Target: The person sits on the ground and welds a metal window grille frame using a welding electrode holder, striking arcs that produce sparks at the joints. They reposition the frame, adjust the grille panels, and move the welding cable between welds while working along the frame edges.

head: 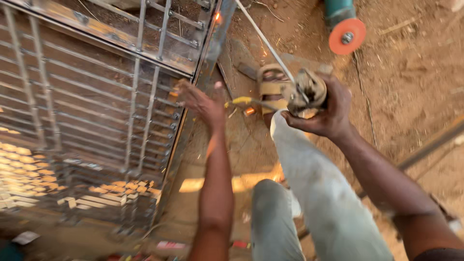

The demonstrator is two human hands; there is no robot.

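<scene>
My right hand (325, 112) is closed around a worn welding electrode holder (306, 92), with a thin welding rod (263, 38) running up and left from it toward the metal gate frame (209, 53), where a small spark glows. My left hand (202, 103) is spread open, fingers apart, against the frame's edge beside the grille bars (135, 96). My grey-trousered legs (309, 193) stretch forward below both hands, one foot in a sandal (270, 84).
An angle grinder (344, 24) with an orange disc lies on the dirt at the top right. A dark bar or cable (430, 145) crosses the ground on the right. The gate grille fills the left half of the view.
</scene>
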